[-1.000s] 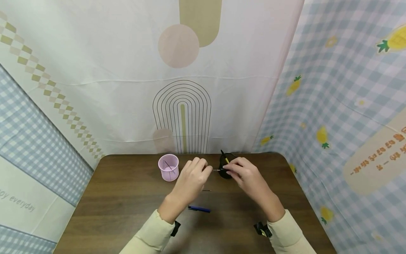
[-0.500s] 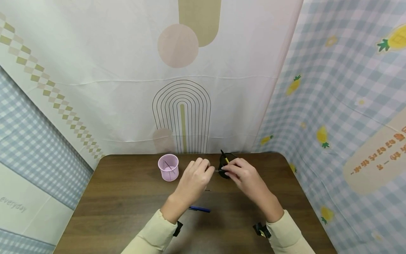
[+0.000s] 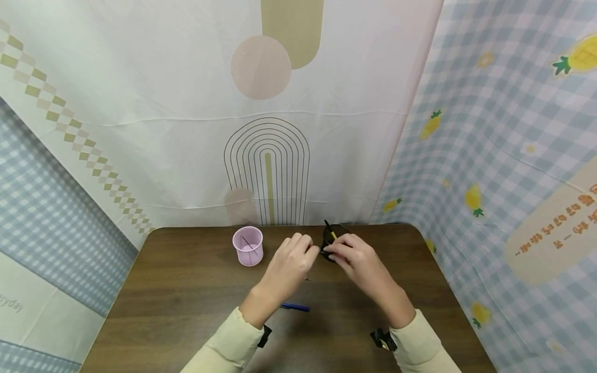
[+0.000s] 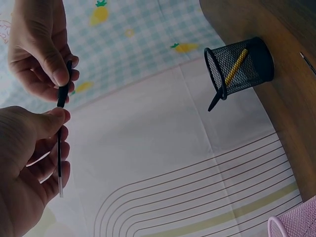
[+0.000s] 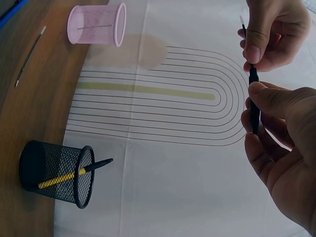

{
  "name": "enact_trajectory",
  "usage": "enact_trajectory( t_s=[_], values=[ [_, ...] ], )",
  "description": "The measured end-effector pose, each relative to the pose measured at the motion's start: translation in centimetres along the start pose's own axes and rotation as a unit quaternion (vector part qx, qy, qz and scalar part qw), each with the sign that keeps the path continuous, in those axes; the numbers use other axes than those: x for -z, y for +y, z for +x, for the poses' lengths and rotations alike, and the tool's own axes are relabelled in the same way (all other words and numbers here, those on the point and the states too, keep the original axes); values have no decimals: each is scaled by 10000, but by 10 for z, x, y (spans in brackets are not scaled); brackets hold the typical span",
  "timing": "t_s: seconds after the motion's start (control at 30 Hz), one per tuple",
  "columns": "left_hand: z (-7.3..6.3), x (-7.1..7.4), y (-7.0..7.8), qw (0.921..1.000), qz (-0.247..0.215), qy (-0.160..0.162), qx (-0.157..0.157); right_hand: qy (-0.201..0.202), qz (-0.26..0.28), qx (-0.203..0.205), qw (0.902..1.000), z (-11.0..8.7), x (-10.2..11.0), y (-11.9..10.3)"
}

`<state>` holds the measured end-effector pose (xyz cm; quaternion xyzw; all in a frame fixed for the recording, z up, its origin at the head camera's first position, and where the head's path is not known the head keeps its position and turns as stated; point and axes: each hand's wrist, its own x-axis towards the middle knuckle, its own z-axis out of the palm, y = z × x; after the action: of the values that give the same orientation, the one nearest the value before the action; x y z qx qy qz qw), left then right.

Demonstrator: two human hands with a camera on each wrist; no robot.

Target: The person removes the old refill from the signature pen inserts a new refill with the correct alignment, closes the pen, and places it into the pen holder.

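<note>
My left hand [image 3: 285, 264] pinches a thin pen refill [image 4: 59, 153] between thumb and fingers, its clear end pointing down in the left wrist view. My right hand [image 3: 360, 259] grips a short black pen section [image 5: 254, 113] whose end meets the refill at the left fingertips. Both hands are held close together in front of the black mesh pen cup [image 4: 242, 64], which the right hand partly covers in the head view. In that cup leans a yellow pen [image 5: 61, 178] with a black tip end.
A pink mesh cup [image 3: 247, 255] with a thin dark stick inside stands to the left at the table's back. On the wooden table [image 3: 177, 305] lie another refill [image 5: 30, 57] and a blue pen [image 3: 296, 307]. A patterned cloth [image 3: 186, 155] hangs behind.
My left hand has shifted slightly right, toward the right hand. Less of the refill shows between the hands. The right hand has barely moved.
</note>
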<state>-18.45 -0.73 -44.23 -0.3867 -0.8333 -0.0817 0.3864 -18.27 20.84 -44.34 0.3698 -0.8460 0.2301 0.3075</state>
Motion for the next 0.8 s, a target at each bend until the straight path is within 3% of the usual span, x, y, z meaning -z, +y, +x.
enact_trajectory(
  t_s=[0.37, 0.8],
  values=[
    [1, 0, 2, 9982, -565, 31, 174, 57, 35, -74, 10000, -2, 1, -1],
    [-4, -1, -3, 9973, -633, -78, 367, -15, -11, -114, 9999, -3, 2, 0]
  ],
)
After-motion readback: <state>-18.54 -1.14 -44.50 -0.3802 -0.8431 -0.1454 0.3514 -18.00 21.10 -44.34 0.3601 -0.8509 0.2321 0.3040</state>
